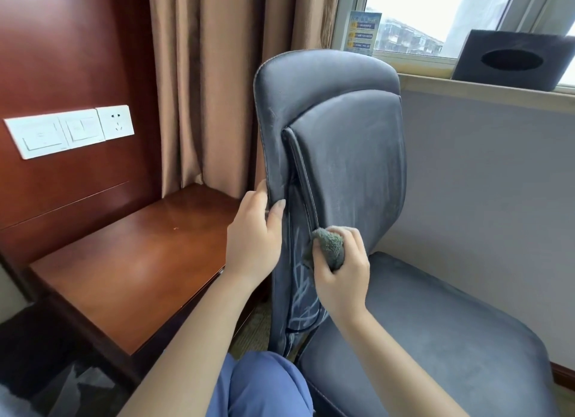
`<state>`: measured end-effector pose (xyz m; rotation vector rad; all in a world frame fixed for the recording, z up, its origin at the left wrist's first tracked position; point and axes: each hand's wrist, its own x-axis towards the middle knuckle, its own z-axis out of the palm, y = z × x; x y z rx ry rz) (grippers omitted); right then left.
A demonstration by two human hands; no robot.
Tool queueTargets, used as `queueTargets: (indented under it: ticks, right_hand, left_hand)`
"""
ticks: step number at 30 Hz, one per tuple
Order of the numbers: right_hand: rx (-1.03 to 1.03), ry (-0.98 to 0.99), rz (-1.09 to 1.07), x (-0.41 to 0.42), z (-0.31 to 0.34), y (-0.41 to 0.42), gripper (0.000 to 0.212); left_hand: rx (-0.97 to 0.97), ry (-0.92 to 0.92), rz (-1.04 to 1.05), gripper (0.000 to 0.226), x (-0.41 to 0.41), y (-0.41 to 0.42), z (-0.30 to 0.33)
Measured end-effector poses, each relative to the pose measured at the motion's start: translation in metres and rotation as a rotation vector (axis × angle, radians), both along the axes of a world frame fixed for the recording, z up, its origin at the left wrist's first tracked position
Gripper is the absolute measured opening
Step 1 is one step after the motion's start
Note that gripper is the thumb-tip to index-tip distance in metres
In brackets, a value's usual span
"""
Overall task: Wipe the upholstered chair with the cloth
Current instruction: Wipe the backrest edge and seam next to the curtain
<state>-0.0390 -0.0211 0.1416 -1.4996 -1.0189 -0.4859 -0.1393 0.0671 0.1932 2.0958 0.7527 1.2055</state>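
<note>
A grey-blue upholstered chair (345,142) fills the middle of the view, its tall backrest upright and its seat (429,329) spreading to the lower right. My left hand (253,239) grips the backrest's left edge, thumb on the front face and fingers wrapped behind. My right hand (340,270) holds a bunched grey-green cloth (329,248) and presses it against the lower backrest beside the stitched seam. Pale wipe streaks show on the fabric below the cloth.
A reddish wooden desk (130,270) stands left of the chair under a wood panel with white switches and a socket (70,131). Brown curtains (214,83) hang behind. A dark tissue box (510,60) sits on the window sill at the upper right. My knee in blue trousers (264,385) is below.
</note>
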Motion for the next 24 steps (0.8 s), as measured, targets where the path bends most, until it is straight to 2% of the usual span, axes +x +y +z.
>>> queueTargets:
  ticks: [4, 8, 15, 21, 24]
  right_hand:
    - [-0.062, 0.018, -0.021, 0.005, 0.022, 0.002, 0.017]
    - [-0.036, -0.017, -0.012, 0.003, 0.042, 0.011, 0.017]
    - [-0.042, 0.058, -0.027, -0.001, -0.022, -0.014, 0.019]
    - [-0.028, 0.113, 0.02, 0.003, 0.035, 0.002, 0.006]
    - [0.033, 0.094, 0.01, -0.002, 0.028, 0.006, 0.009]
  left_hand:
    - [0.011, 0.01, 0.022, 0.04, 0.002, -0.001, 0.0]
    - [-0.008, 0.0, 0.015, 0.041, 0.0, -0.001, 0.0]
    - [-0.018, -0.007, 0.032, 0.04, 0.0, -0.003, -0.002]
    - [-0.041, 0.023, 0.027, 0.042, -0.003, -0.007, -0.007]
    - [-0.075, 0.069, 0.021, 0.04, -0.007, -0.009, -0.014]
